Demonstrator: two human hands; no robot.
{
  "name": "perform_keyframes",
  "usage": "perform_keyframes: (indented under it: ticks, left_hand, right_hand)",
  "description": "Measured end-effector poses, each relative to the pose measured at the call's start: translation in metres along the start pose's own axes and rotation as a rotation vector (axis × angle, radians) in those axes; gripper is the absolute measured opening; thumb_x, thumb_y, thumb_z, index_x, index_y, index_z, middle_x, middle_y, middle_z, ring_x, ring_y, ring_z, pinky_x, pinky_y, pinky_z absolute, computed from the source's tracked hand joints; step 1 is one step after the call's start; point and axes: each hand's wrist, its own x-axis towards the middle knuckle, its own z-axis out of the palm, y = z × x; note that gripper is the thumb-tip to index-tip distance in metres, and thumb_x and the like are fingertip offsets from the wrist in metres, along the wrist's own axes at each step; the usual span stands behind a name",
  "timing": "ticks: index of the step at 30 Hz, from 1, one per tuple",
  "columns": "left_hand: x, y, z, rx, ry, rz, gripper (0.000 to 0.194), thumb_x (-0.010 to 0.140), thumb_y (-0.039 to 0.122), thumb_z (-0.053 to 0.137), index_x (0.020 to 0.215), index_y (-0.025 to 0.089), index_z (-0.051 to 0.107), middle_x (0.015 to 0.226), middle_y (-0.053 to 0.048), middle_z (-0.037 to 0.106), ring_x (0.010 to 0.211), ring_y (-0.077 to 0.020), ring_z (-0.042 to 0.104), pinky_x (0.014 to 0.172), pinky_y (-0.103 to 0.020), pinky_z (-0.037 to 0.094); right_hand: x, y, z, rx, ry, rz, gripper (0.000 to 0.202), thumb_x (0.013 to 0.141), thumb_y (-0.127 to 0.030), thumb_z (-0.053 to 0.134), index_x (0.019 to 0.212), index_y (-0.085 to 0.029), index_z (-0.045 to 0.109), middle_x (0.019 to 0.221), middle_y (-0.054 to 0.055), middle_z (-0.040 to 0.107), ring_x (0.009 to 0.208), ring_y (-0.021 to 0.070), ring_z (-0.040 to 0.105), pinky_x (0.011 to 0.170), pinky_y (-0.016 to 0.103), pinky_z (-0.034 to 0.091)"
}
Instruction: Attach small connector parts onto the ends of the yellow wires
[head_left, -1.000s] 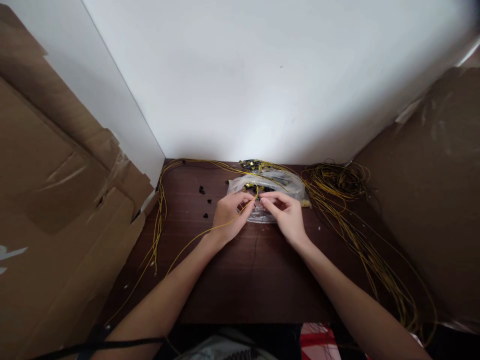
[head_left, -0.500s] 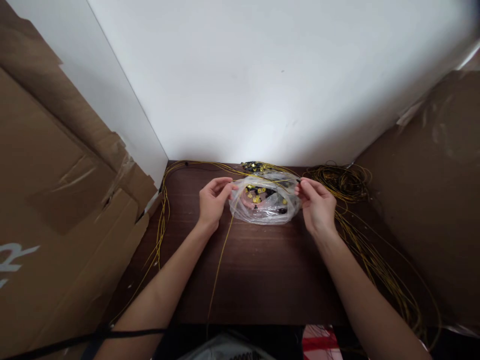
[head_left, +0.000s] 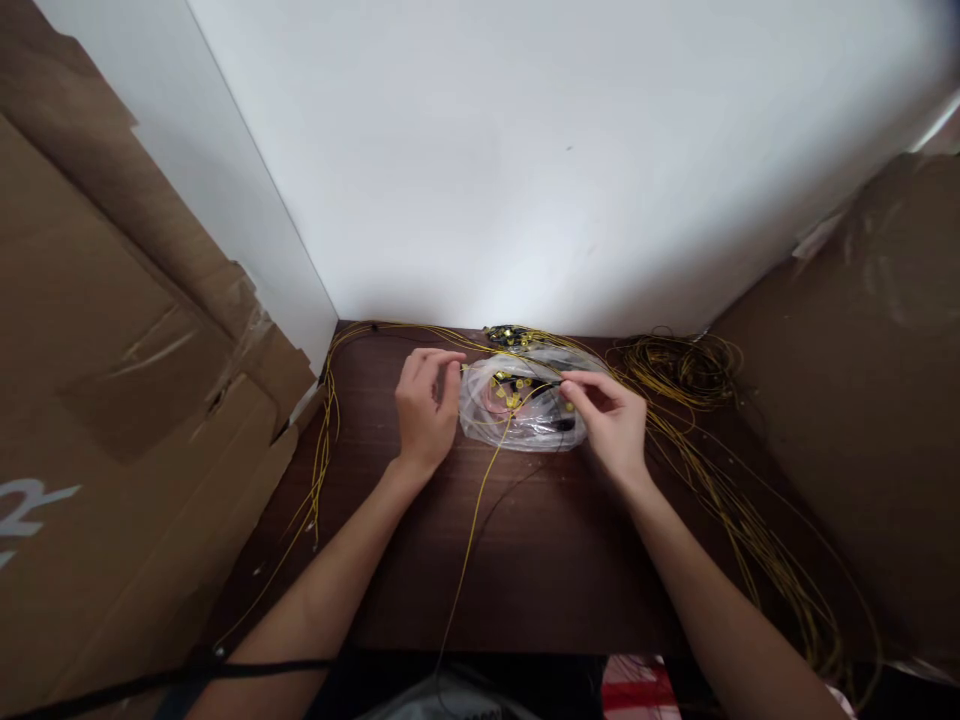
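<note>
A clear plastic bag [head_left: 487,437] lies in front of me on the dark table, with several small yellow-and-black parts [head_left: 513,400] showing inside its opening. My right hand [head_left: 613,420] is closed at the bag's right side, its thumb and fingertips pinching a thin yellow cable [head_left: 477,515] near a dark end. From that pinch the cable bends over the bag and trails down past the table's front edge. At the bag's left side my left hand [head_left: 426,410] is raised, thumb and fingers slightly apart, with nothing clearly held.
Behind the bag lies a bunch of yellow-and-black pieces [head_left: 508,336]. Coiled cables [head_left: 679,368] sit at the back right, and a loose bundle [head_left: 739,510] runs down the right. More yellow cables [head_left: 324,440] hang along the left. Cardboard [head_left: 150,400] and a white panel [head_left: 480,170] enclose the table.
My right hand has moved left and slightly down over the bag with the cable. The left hand's fingers have come off the stretched cable, which now sags over the bag.
</note>
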Motion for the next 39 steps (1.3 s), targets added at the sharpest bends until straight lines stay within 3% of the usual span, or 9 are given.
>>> perform_keyframes:
  ticks: [5,11,17,22,28,34,39]
  left_hand:
    - [-0.014,0.009,0.011,-0.045,-0.224,0.222,0.015,0.083,0.016,0.049,0.089,0.018,0.063,0.086,-0.005,0.06,0.087,-0.0175,0.049,0.079,-0.033,0.041]
    - [-0.021,0.01,0.018,-0.157,-0.433,0.153,0.017,0.084,0.021,0.05,0.096,0.018,0.061,0.089,-0.006,0.06,0.087,-0.0174,0.052,0.078,-0.032,0.044]
    - [-0.019,0.01,0.018,-0.201,-0.447,0.046,0.016,0.081,0.021,0.053,0.094,0.019,0.063,0.085,-0.005,0.06,0.084,-0.0176,0.054,0.07,-0.03,0.046]
    - [-0.019,0.01,0.019,-0.28,-0.483,-0.081,0.017,0.079,0.018,0.054,0.094,0.017,0.062,0.081,-0.004,0.06,0.07,-0.0132,0.054,0.061,-0.025,0.045]
    - [-0.016,0.009,0.017,-0.25,-0.42,-0.083,0.022,0.072,0.011,0.06,0.091,0.019,0.065,0.074,-0.001,0.055,0.061,-0.0101,0.047,0.056,-0.022,0.041]
    - [-0.014,0.005,0.017,-0.363,-0.449,-0.126,0.021,0.072,0.013,0.06,0.091,0.019,0.066,0.081,-0.003,0.061,0.064,-0.0106,0.052,0.06,-0.024,0.044]
    - [-0.013,0.002,0.019,-0.474,-0.455,-0.253,0.015,0.072,0.019,0.062,0.086,0.016,0.066,0.081,-0.004,0.066,0.065,-0.0108,0.056,0.06,-0.024,0.047]
  right_hand:
    - [-0.012,-0.007,0.01,-0.156,-0.174,-0.129,0.014,0.078,-0.026,0.058,0.086,-0.019,0.067,0.082,0.004,0.067,0.074,0.0174,0.061,0.07,0.031,0.048]
    - [-0.02,-0.011,0.018,-0.151,-0.27,-0.171,0.012,0.079,-0.025,0.056,0.085,-0.02,0.065,0.081,0.003,0.067,0.07,0.0161,0.062,0.069,0.03,0.05]
    - [-0.023,-0.01,0.021,-0.154,-0.248,-0.203,0.01,0.08,-0.024,0.055,0.084,-0.02,0.065,0.082,0.003,0.068,0.072,0.0166,0.063,0.071,0.031,0.051]
    - [-0.022,-0.01,0.022,-0.151,-0.249,-0.232,0.011,0.081,-0.022,0.055,0.084,-0.02,0.065,0.084,0.003,0.068,0.073,0.0163,0.062,0.07,0.03,0.05]
    - [-0.022,-0.01,0.023,-0.163,-0.28,-0.245,0.012,0.081,-0.023,0.054,0.084,-0.021,0.065,0.086,0.004,0.068,0.073,0.0162,0.062,0.071,0.03,0.05]
    - [-0.021,-0.01,0.023,-0.112,-0.287,-0.268,0.01,0.079,-0.022,0.057,0.079,-0.023,0.067,0.083,0.004,0.069,0.08,0.0193,0.063,0.076,0.036,0.05]
    - [-0.019,-0.013,0.022,-0.075,-0.278,-0.317,0.01,0.078,-0.019,0.059,0.08,-0.023,0.067,0.084,0.003,0.069,0.08,0.0191,0.062,0.076,0.037,0.049]
